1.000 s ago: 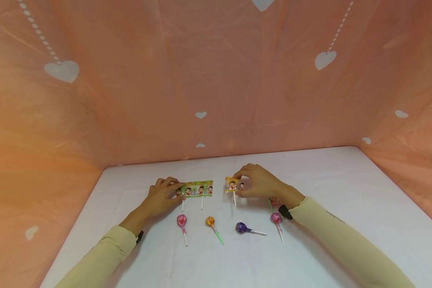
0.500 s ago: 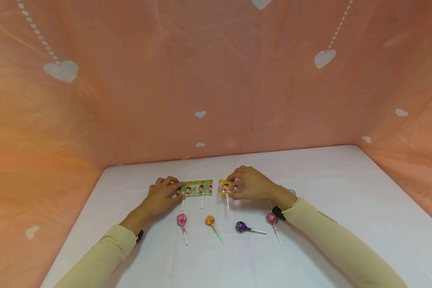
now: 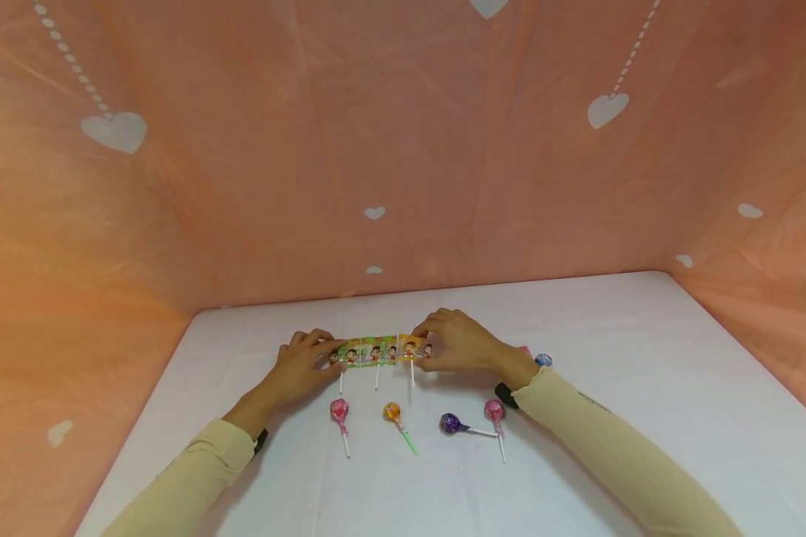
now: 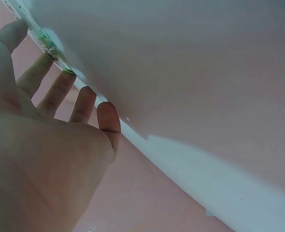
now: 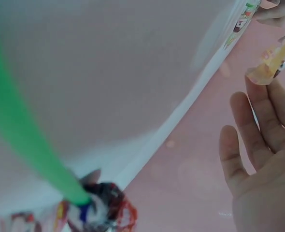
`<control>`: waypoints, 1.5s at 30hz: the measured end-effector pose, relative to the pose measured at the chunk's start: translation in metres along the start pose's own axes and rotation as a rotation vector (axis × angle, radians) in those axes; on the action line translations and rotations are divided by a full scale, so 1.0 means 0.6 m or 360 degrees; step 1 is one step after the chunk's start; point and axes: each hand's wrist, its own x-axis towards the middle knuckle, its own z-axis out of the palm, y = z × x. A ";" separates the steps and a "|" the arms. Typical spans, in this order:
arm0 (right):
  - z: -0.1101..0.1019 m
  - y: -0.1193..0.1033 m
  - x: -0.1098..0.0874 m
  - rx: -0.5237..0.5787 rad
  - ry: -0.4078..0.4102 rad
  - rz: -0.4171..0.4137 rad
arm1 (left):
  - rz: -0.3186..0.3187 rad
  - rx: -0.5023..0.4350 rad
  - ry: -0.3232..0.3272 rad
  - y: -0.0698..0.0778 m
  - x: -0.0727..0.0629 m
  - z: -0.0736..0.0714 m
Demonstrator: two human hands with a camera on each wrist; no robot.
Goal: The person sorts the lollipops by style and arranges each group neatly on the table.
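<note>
Two green flat-wrapped lollipops lie side by side on the table, the left one [image 3: 352, 353] and the right one [image 3: 379, 349], their white sticks toward me. My left hand [image 3: 298, 373] holds the outer end of the left one between thumb and index finger. My right hand [image 3: 466, 344] pinches a yellow flat-wrapped lollipop [image 3: 410, 347] by its right end, against the right end of the green pair. In the right wrist view, its yellow wrapper [image 5: 269, 62] shows at the fingertips while the other fingers stand apart.
Nearer me lie a pink ball lollipop [image 3: 339, 410], an orange one [image 3: 392, 412], a purple one [image 3: 450, 424] and another pink one [image 3: 494, 409]. A blue lollipop [image 3: 543, 359] lies past my right wrist. Pink cloth walls [image 3: 403, 164] enclose the white table [image 3: 275, 477].
My right hand has moved left with the yellow lollipop, up to the green pair. The right pink lollipop has shifted left toward the purple one's stick. My left hand has stayed put.
</note>
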 end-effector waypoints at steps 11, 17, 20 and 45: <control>-0.002 0.001 0.004 -0.0097 -0.0075 0.0080 | -0.0018 -0.0010 -0.0014 0.002 0.001 0.001; -0.010 -0.007 0.011 -0.0063 -0.0074 0.0057 | -0.0028 0.0001 -0.0021 0.003 0.000 -0.001; -0.017 -0.011 0.020 -0.0052 -0.0065 0.0061 | -0.0017 0.0008 -0.0011 0.004 0.000 -0.003; -0.001 0.018 0.017 -0.0248 -0.0226 0.0030 | -0.0005 -0.0007 -0.0013 0.011 0.001 -0.002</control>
